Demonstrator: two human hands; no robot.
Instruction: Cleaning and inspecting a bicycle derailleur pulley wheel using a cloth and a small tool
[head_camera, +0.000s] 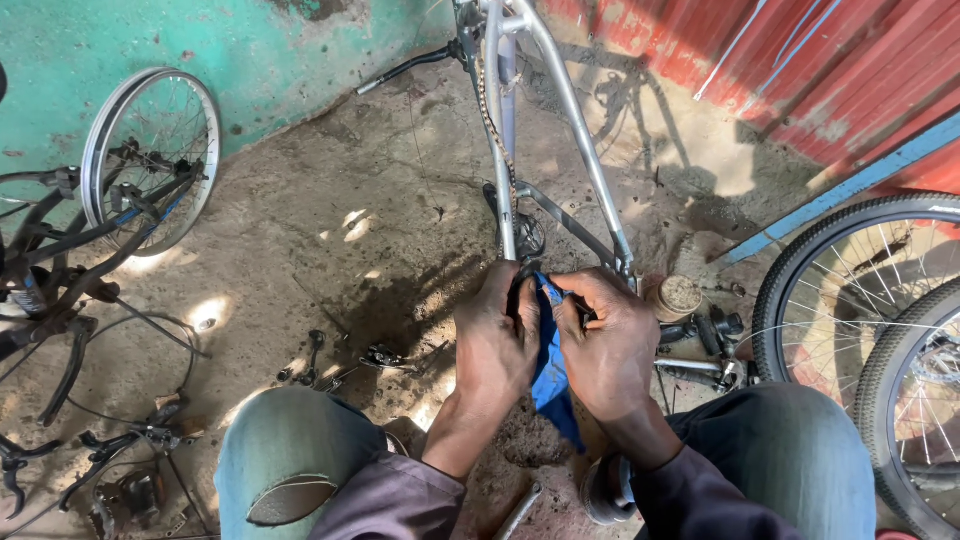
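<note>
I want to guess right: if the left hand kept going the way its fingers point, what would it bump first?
Probably the silver bicycle frame: the left hand points up and away at it, holding the blue rag. Depth is unclear.

Small dark part between left hand (497, 340) and right hand (610, 345): fingers and blue rag (551, 385) cover it, can't tell what it is. Silver bike frame (560, 110) cut off at top edge. Two tyred wheels (850, 290) cropped at right edge. Dark bike (60, 250) on the left runs out of shot. Small parts on the ground (340, 360) too tiny to identify. Round object (605, 492) by right forearm half hidden.
</note>
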